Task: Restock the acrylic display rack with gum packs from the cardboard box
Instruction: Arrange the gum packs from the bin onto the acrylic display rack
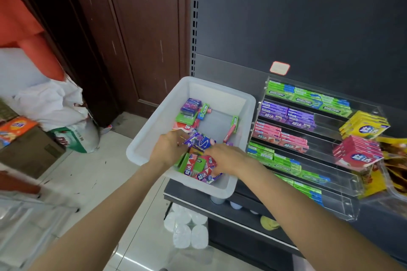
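A white plastic bin [154, 125] sits on the dark shelf and holds several loose gum packs in purple, green, red and blue. Both my hands are inside it. My left hand [168, 146] grips purple gum packs [193, 139] near the bin's middle. My right hand [226, 158] lies palm down over the red and green packs [199, 166] at the bin's near end; its fingertips are hidden. To the right stands the tiered acrylic display rack [356, 185], its rows partly filled with green, purple and pink packs.
Yellow and red gum boxes [363, 127] stand stacked at the rack's right end, beside orange snack bags [394, 156]. Water bottles [189, 229] sit under the shelf. Cardboard boxes [28, 149] and white sacks [57, 103] crowd the floor at left, by a brown door.
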